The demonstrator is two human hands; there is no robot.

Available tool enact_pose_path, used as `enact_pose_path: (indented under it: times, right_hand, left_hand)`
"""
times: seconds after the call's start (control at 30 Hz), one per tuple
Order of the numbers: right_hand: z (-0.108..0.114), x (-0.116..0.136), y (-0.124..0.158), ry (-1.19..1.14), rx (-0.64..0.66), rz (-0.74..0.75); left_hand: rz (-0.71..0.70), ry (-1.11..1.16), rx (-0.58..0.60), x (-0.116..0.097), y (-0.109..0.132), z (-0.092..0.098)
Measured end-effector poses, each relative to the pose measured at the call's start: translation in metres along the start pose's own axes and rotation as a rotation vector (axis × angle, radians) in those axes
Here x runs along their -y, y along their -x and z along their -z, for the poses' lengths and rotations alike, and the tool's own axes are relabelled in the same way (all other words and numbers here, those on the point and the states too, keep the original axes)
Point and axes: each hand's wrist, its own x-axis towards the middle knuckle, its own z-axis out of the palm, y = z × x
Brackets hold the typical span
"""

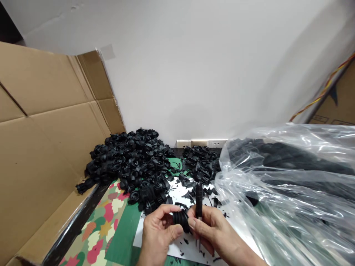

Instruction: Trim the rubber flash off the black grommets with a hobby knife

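Observation:
My left hand [158,231] and my right hand [210,229] meet low in the view over a white sheet [155,238]. Between their fingertips sits a black ribbed rubber part [181,220], pinched by the left thumb and fingers and touched by the right thumb. A thin black tool [199,199] stands upright in the grip of my right hand. Just behind lies a big heap of the same black ribbed parts [133,162], with a smaller heap of black scraps [201,160] to its right.
An opened cardboard box [47,140] stands along the left. A clear plastic bag [291,192] holding black parts fills the right. Black trimmings litter the white sheet. A flowered green cloth [105,229] covers the table. Wall sockets [199,143] sit at the back.

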Motion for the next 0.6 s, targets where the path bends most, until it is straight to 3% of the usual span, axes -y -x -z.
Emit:
enact_pose_path:
  times: [0.1, 0.27, 0.43, 0.6]
  right_hand:
    - [0.002, 0.000, -0.001, -0.051, -0.017, -0.026]
    - [0.001, 0.003, -0.001, 0.019, -0.033, 0.019]
    - [-0.011, 0.007, 0.005, 0.087, 0.018, 0.120]
    - [-0.014, 0.001, 0.004, 0.217, -0.138, 0.131]
  left_hand:
    - [-0.020, -0.064, 0.046, -0.003, 0.000, -0.002]
    - [0.178, 0.003, -0.014, -0.008, -0.001, -0.007]
    - [0.252, 0.047, -0.018, -0.004, 0.000, -0.007]
    - [0.229, 0.036, -0.004, -0.002, -0.001, -0.005]
